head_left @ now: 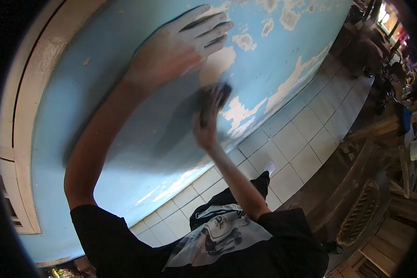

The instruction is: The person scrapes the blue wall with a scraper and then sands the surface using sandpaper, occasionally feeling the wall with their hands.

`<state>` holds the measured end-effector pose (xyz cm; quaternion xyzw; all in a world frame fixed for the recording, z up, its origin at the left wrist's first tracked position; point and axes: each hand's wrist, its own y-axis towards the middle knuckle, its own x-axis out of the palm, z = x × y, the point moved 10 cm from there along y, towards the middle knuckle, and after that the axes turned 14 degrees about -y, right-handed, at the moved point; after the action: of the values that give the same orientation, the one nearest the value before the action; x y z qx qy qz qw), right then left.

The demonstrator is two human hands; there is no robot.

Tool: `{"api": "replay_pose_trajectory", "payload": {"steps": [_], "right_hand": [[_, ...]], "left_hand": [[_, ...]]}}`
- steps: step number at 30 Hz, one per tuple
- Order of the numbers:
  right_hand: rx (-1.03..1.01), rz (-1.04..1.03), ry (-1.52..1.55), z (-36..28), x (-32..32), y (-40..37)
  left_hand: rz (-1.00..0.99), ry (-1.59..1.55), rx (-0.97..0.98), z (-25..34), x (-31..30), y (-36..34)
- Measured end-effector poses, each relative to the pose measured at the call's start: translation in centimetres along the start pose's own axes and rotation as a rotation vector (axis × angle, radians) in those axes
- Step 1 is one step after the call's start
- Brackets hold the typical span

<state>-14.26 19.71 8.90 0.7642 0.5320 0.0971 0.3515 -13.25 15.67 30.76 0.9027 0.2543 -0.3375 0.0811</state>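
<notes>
My left hand (pixel 176 48) lies flat against the light blue wall (pixel 143 125), fingers stretched out and a little apart, whitish dust over its back. Lower down, my right hand (pixel 207 123) presses a dark block (pixel 224 95) to the wall, and motion smears both. The block looks like a sanding block or sponge, though I cannot tell which. Around it the paint is worn off, with a bare cream patch (pixel 217 65) just above, between the two hands. A larger peeled patch (pixel 238 113) spreads beside the block.
Pale floor tiles (pixel 303 125) run along the wall's foot. A cream wooden frame (pixel 25 116) borders the wall at the left. Wooden beams and a woven brown item (pixel 359 213) lie at the right, with cluttered goods (pixel 394 69) farther back.
</notes>
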Motion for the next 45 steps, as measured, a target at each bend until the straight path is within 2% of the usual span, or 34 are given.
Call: {"api": "replay_pose_trajectory", "payload": {"steps": [1,2,3,5,6,7,9,11,13,14,15,17,18,21,23,25,26,27,29,33,36,42,43,45], "right_hand": [[-0.095,-0.014,-0.128,-2.0,-0.3,-0.7],[-0.092,-0.010,-0.272,-1.3,-0.7,0.5],[-0.086,-0.015,-0.275,-0.6,-1.3,2.3],[0.248,-0.025,0.266,3.6,-1.8,6.0],[0.363,0.086,0.447,4.2,-2.7,7.4],[0.362,0.086,0.447,4.5,-2.5,6.4],[-0.017,0.146,0.099,1.7,-2.5,3.7],[0.007,0.202,0.217,1.7,-2.5,2.4],[0.011,0.155,0.007,1.4,-4.0,4.1],[0.144,0.185,0.116,3.3,-3.9,4.9],[0.137,0.188,0.119,2.7,-4.2,5.5],[0.159,0.285,0.001,1.0,-5.5,5.7],[0.012,0.269,0.072,1.0,-3.3,3.8],[0.000,0.220,-0.084,-0.5,-3.9,2.5],[0.034,0.197,-0.111,0.6,-4.1,3.5],[0.211,0.119,0.099,0.5,-4.9,5.4],[0.122,0.116,-0.064,0.5,-3.5,3.9],[0.120,0.123,-0.060,0.4,-2.8,2.7],[-0.041,0.142,-0.234,-1.9,-2.5,0.5],[0.092,0.064,-0.075,-0.6,-1.8,1.0],[0.046,0.078,-0.120,-1.9,-2.2,0.9],[0.242,0.059,0.060,0.3,-2.8,3.0],[0.237,0.060,0.062,0.3,-2.5,2.1],[-0.059,0.106,-0.147,-2.5,-2.6,0.6]], "left_hand": [[-0.026,-0.008,0.007,0.0,-0.3,0.0],[-0.059,-0.028,0.018,0.4,-0.2,-0.2],[-0.060,-0.036,0.022,0.6,0.1,-0.2],[0.051,0.017,0.004,0.5,0.3,-0.3],[0.053,0.020,0.000,0.6,1.1,-0.4],[0.063,0.062,-0.036,0.8,2.0,-0.5],[0.091,0.127,-0.068,0.4,2.5,-0.3],[0.017,0.084,-0.066,0.5,3.2,-0.2],[0.056,0.091,-0.051,0.7,3.1,-0.5],[0.104,0.118,-0.048,0.7,2.6,-0.5],[0.106,0.125,-0.051,0.6,2.4,-0.4],[0.005,0.046,-0.070,0.6,2.9,-0.6],[0.011,0.060,-0.070,0.5,2.7,-0.5],[-0.001,0.029,-0.052,0.7,3.0,-0.4],[0.006,0.025,-0.066,0.5,2.8,-0.4],[-0.007,0.017,-0.068,0.7,2.6,-0.5],[-0.007,0.017,-0.069,0.6,2.5,-0.5],[-0.006,0.025,-0.067,0.4,2.4,-0.5],[-0.013,-0.018,-0.064,0.5,2.6,-0.5],[0.033,-0.026,-0.067,0.3,1.5,-0.4],[-0.076,-0.018,0.040,0.8,-0.6,-0.1],[0.094,-0.111,0.023,0.5,-0.3,-0.3],[0.036,-0.073,0.041,0.9,-1.1,-0.2],[-0.011,-0.023,0.057,0.8,-1.3,0.0]]}}
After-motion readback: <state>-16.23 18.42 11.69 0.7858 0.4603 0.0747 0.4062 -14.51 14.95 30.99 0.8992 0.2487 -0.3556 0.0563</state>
